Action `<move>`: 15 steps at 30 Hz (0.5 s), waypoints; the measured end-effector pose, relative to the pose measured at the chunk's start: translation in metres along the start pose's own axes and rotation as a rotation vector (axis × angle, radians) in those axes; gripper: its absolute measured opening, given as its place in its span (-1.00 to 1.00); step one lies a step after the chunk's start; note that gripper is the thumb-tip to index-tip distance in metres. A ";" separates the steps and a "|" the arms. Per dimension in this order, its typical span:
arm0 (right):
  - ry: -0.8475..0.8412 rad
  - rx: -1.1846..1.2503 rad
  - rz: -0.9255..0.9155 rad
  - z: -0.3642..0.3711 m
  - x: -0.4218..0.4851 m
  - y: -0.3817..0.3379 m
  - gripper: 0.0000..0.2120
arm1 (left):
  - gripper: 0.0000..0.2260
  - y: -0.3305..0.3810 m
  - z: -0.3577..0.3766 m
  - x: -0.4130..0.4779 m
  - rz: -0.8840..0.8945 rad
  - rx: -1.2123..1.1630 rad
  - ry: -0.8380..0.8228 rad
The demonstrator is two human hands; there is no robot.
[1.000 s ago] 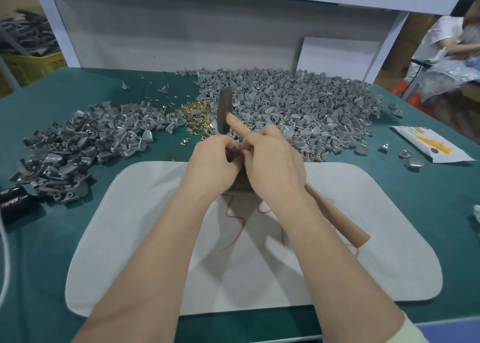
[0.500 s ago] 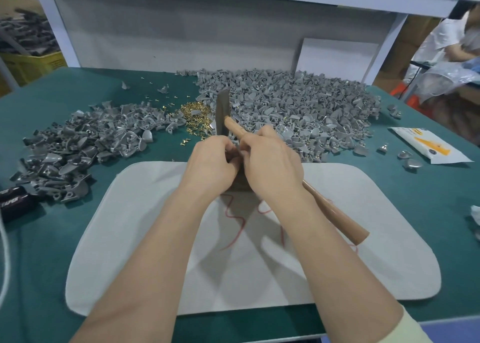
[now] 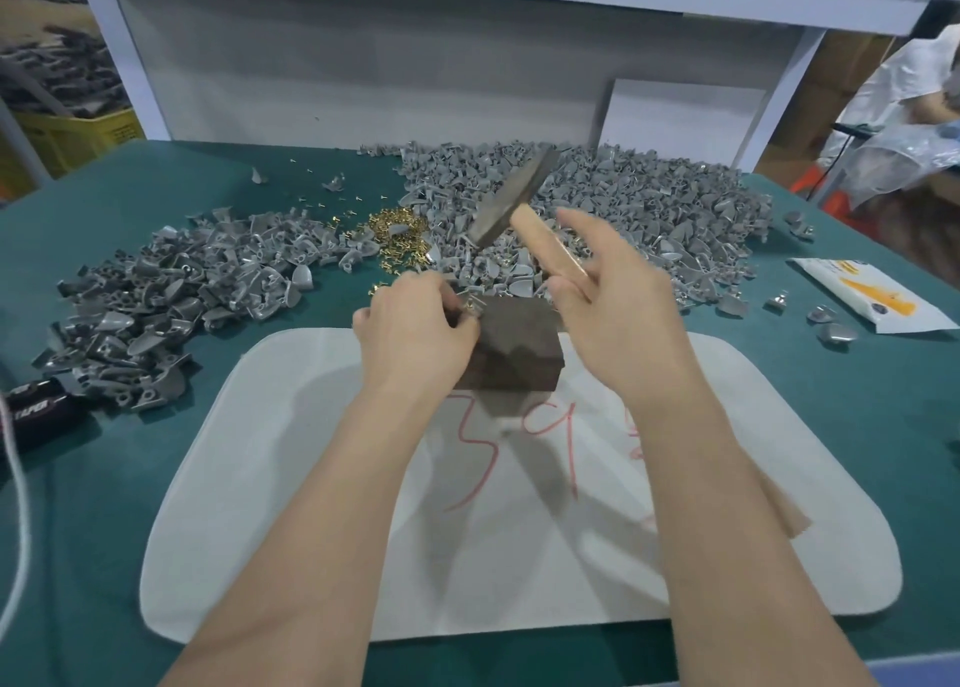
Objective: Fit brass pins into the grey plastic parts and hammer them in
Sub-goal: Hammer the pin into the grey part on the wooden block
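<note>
My right hand (image 3: 618, 301) grips the wooden handle of a hammer (image 3: 514, 192); its dark metal head is raised over the far pile. My left hand (image 3: 415, 327) pinches a small grey part with a brass pin at the left top edge of a dark block (image 3: 514, 346), which stands on a white mat (image 3: 727, 504). The part itself is mostly hidden by my fingers. A heap of loose brass pins (image 3: 397, 231) lies just beyond my left hand. Grey plastic parts form a big pile (image 3: 623, 213) at the back and another pile (image 3: 171, 291) at the left.
A white and orange packet (image 3: 872, 296) and a few loose grey parts (image 3: 826, 322) lie at the right. A black object (image 3: 36, 411) and a white cord (image 3: 21, 504) sit at the left edge. A person in white sits at the far right (image 3: 904, 114).
My hands have come apart. The right hand has swung right and lifted the hammer head, uncovering the dark block. The left hand stays at the block's left edge.
</note>
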State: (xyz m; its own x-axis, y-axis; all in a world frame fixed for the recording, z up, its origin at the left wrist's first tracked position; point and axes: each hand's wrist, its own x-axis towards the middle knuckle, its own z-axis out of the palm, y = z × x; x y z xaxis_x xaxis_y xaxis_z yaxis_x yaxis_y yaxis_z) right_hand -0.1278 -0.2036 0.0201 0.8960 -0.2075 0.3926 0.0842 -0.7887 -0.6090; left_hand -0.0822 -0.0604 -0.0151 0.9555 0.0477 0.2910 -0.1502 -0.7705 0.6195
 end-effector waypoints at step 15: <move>-0.039 -0.041 0.013 -0.002 -0.011 -0.003 -0.70 | -0.87 -0.006 0.006 0.003 -0.064 -0.027 0.043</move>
State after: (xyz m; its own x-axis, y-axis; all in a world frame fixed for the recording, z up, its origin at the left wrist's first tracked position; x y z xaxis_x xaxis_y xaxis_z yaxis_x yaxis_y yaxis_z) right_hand -0.1390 -0.2002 0.0185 0.9132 -0.1957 0.3575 0.0554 -0.8094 -0.5847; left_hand -0.0768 -0.0594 -0.0218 0.9518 0.1236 0.2808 -0.0966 -0.7479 0.6567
